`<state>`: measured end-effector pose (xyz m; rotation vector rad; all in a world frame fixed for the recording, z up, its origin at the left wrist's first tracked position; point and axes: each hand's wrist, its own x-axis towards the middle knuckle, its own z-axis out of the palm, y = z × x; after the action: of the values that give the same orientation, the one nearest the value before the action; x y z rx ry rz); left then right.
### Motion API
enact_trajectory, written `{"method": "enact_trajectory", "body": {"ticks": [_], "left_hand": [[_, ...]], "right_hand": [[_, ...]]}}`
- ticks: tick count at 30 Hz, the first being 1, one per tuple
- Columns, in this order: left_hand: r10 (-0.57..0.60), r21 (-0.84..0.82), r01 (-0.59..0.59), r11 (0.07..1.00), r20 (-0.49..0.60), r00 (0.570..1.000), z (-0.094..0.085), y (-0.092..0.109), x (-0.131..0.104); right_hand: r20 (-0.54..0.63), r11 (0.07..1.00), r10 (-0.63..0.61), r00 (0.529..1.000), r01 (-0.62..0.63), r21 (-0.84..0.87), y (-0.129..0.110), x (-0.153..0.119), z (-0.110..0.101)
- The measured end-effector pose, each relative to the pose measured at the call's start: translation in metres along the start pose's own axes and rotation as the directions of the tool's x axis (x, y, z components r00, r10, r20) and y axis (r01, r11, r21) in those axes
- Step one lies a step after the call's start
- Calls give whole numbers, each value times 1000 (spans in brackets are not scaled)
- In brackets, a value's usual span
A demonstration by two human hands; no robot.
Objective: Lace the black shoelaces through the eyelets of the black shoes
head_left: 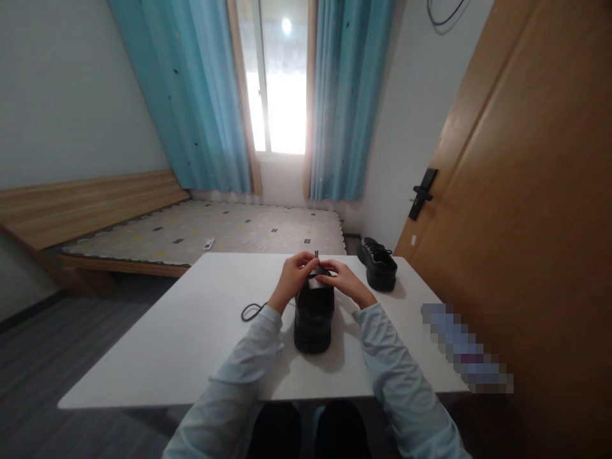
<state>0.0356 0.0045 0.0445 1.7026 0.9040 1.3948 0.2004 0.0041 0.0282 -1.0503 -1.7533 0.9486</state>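
White bench (201,344): black shoe (313,322) stood heel toward front edge, seemingly for easier reach, its upper pinched by both hands (294,274).

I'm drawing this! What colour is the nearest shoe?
The nearest shoe is black, clearest in the head view.

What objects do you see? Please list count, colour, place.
Table: 1, white, foreground
Near shoe: 1, black, on table
Far shoe: 1, black, table's far right
Cord: 1, dark, near shoe's left
Mattress: 1, grey, beyond table
Small object: 1, white, on mattress
Headboard: 1, brown, left
Window: 1, white, top centre
Curtains: 2, blue, beside window
Door: 1, brown, right
Handle: 1, black, on door
Cable: 1, black, top right
Pixelated patch: 1, bluish, table's right
Left hand, right hand: 2, bare, on near shoe
Sleeves: 2, pale, foreground
Legs: 2, dark, below
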Motion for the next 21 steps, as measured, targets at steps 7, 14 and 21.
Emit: {"method": "enact_trajectory", "body": {"ticks": [7,14,21], "left_hand": [[-12,12,12,1000,25,1000,5,14,21],[-90,-94,94,991,43,995,6,39,37],[-114,-203,139,969,130,985,4,67,40]], "right_hand": [[86,998,42,995,-38,-41,-4,-4,-4],[88,993,99,991,-92,-78,3,-5,-6],[96,990,123,988,-116,-75,-1,-7,-7]]}}
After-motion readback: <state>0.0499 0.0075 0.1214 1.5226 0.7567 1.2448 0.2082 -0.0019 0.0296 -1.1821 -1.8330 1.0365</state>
